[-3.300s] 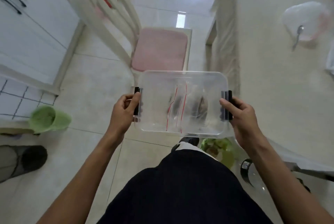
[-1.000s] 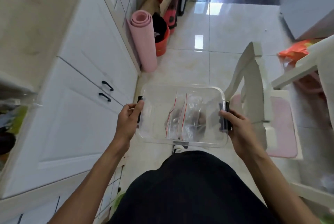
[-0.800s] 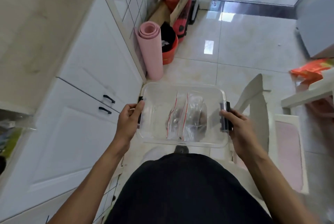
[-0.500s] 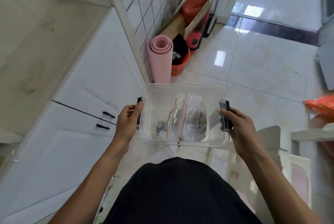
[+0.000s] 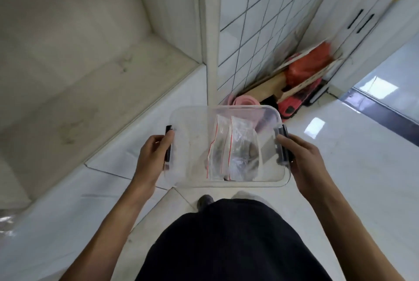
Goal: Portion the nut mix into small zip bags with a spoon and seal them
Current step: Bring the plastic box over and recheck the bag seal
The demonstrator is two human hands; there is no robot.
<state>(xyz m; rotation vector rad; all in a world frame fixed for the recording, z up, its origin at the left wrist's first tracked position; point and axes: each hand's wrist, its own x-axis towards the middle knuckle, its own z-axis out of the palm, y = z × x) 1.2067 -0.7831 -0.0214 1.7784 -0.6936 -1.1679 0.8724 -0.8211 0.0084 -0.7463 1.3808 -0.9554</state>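
The biggest thing near the clear plastic box (image 5: 226, 144) is the pale counter surface (image 5: 68, 76), which lies to the left of the box and beyond it, with a white tiled wall (image 5: 260, 20) beyond the far edge of the box. On the floor just past the far edge of the box there is a rolled pink mat (image 5: 242, 101) and some red and orange things (image 5: 306, 72), too blurred to name. The box itself is held in the air in front of a person's dark clothing (image 5: 226, 242), above the glossy tiled floor (image 5: 351, 156). The left hand (image 5: 150, 156) grasps the left short side of the box, its fingers curled around the black clip (image 5: 168, 144) there, and the right hand (image 5: 301, 158) grasps the right short side in the same way, thumb on the right black clip (image 5: 282, 144). Inside the box, a little right of its middle, lie the small zip bags (image 5: 229, 151) with red seal lines; dark nut mix seems to show in them, but how much I cannot tell. I judge the box stiff and rather light, but smooth and maybe slippery, so the two short ends at the clips are the good places to hold it, keeping it level. The bags are thin and soft and would slide if the box tilts. No spoon is visible.
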